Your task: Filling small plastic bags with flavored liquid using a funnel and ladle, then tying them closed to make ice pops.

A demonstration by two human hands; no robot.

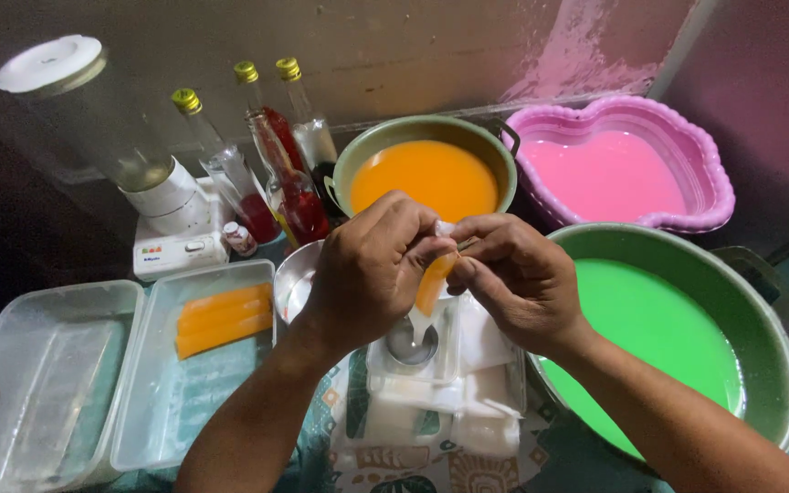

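Patterned cloth [385,456] below; left hand [367,274], right hand [518,278] both pinch slim orange-filled plastic pouch [433,281].

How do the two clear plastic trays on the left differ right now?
The nearer tray, beside the left hand, holds three filled orange tubes side by side; the far-left tray holds no tubes. The nearer tray looks shallow and flat-bottomed; the far-left tray has a raised ridged panel inside. Both are clear, rectangular and lie side by side on the table.

A blender [102,137] stands beside syrup bottles [267,164] and a pink heart-shaped basin [687,137].
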